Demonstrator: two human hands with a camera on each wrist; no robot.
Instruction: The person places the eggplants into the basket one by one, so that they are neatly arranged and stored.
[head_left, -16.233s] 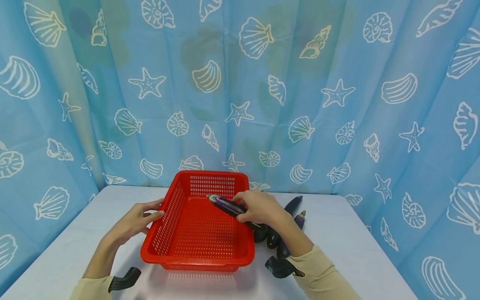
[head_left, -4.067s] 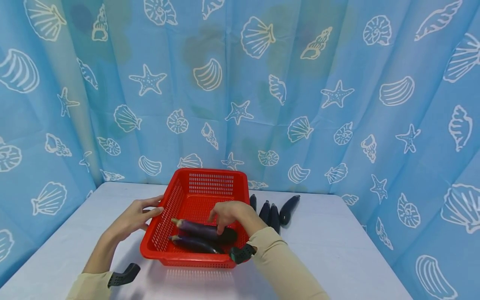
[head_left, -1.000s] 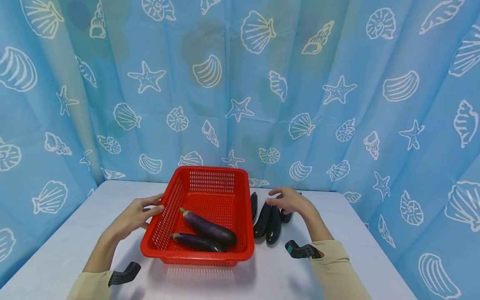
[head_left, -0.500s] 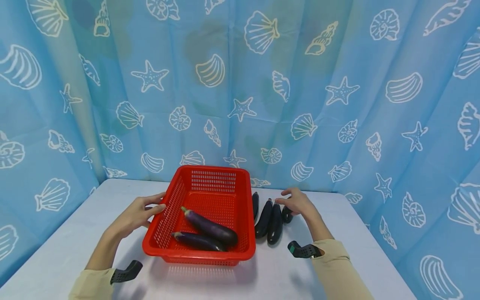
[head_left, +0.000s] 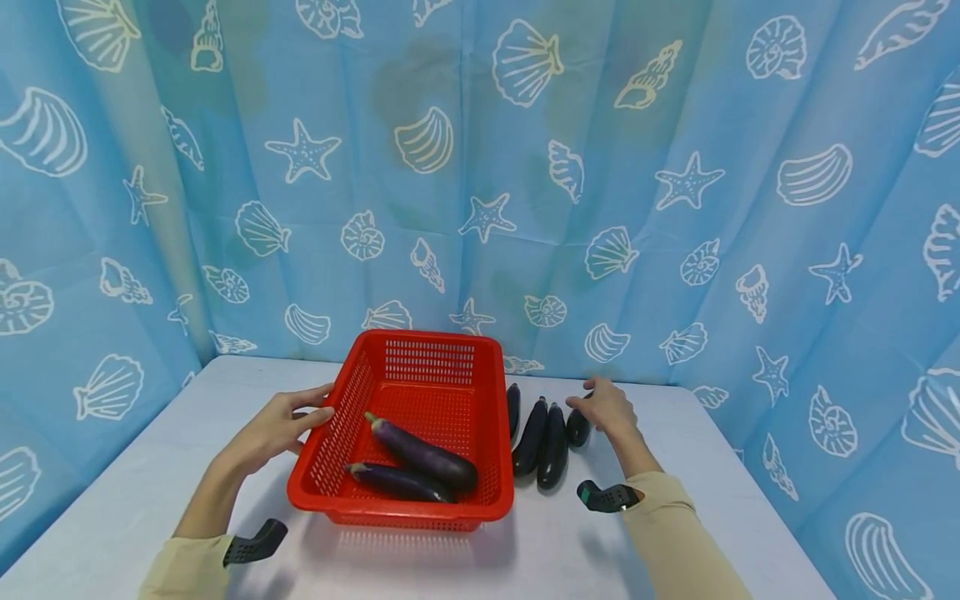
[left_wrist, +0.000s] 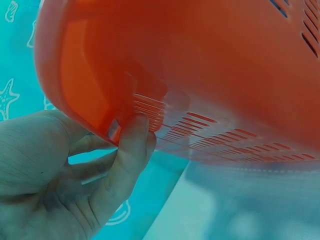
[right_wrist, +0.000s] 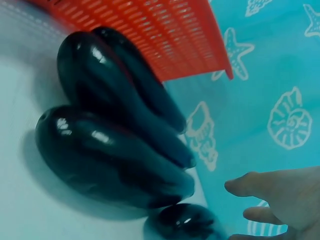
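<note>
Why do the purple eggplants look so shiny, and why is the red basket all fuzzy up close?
Right wrist view: white glare spots sit on the eggplants, lamp reflections. Left wrist view: the basket is too near the lens, so it blurs. Head view: sharp, but the curtain bends at the edges.

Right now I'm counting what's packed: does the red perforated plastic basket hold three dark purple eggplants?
No, the red perforated plastic basket holds only two dark purple eggplants, one lying across the other.
</note>
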